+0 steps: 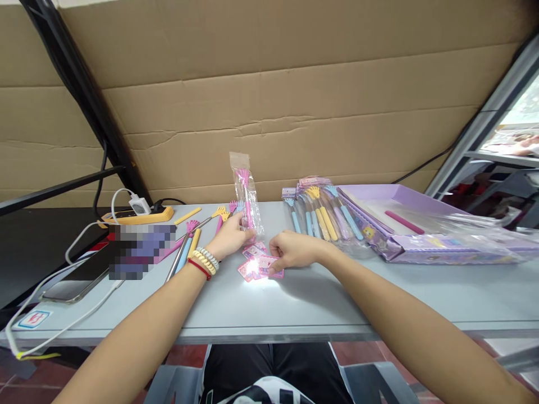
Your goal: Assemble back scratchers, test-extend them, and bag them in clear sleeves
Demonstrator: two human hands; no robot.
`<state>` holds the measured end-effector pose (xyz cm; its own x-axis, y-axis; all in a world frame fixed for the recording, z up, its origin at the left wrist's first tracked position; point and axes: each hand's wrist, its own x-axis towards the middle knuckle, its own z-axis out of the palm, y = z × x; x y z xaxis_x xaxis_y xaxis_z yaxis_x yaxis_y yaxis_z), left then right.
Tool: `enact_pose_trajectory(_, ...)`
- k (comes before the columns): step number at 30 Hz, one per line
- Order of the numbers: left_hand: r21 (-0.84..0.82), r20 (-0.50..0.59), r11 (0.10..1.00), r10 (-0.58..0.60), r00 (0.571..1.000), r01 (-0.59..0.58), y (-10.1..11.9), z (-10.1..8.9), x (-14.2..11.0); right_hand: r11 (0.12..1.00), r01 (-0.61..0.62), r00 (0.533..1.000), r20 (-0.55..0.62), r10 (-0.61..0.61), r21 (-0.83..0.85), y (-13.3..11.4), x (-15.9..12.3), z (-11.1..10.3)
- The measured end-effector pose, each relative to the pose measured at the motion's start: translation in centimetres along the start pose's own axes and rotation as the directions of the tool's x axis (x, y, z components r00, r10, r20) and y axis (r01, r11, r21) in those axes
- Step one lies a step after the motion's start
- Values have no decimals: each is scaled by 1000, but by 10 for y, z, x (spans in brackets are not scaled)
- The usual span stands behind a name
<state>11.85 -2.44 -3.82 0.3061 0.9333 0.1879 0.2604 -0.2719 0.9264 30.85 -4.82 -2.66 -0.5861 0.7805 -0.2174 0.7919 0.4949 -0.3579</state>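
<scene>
My left hand (229,237) is closed around a pink hand-shaped back scratcher (243,178) inside a clear plastic bag, its claw end pointing up. Just right of it, my right hand (297,248) pinches the edge of a small pink printed card (265,264) with thumb and fingers. That card lies over a small fanned pile of similar cards (247,271) on the table, where light glares off them. Loose back scratchers (192,247) in pink, blue and yellow lie left of and behind my left hand, partly hidden by it.
Several bagged back scratchers (322,221) lie right of my hands, beside a purple box (421,247) with plastic bags and a magenta stick (404,222). At left are a phone (78,280), white cables and a yellow power strip (162,215). Cardboard (269,101) stands behind the table.
</scene>
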Motion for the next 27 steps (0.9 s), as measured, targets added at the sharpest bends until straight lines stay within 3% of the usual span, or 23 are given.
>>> enact_pose_trajectory(15, 171, -34, 983, 70, 997, -63, -8, -2, 2, 996, 84, 996, -9, -84, 15, 2, 3, 4)
enact_pose_trajectory(19, 298, -16, 954, 47, 999, -40, -4, -2, 0, 995, 98, 994, -54, -96, 22, -2, 1, 2)
enact_pose_trajectory(22, 339, -13, 940, 54, 998, -47, -3, -3, 0, 993, 112, 985, -136, -105, 48, -3, -1, 0)
enact_pose_trajectory(24, 341, -7, 938, 66, 998, -59, -4, -3, 0, 993, 107, 963, -254, -93, 42, -1, 0, -2)
enact_pose_trajectory(27, 348, 17, 936, 46, 999, -49, -6, -5, 1, 999, 18, 872, -489, 4, 40, 8, 1, -4)
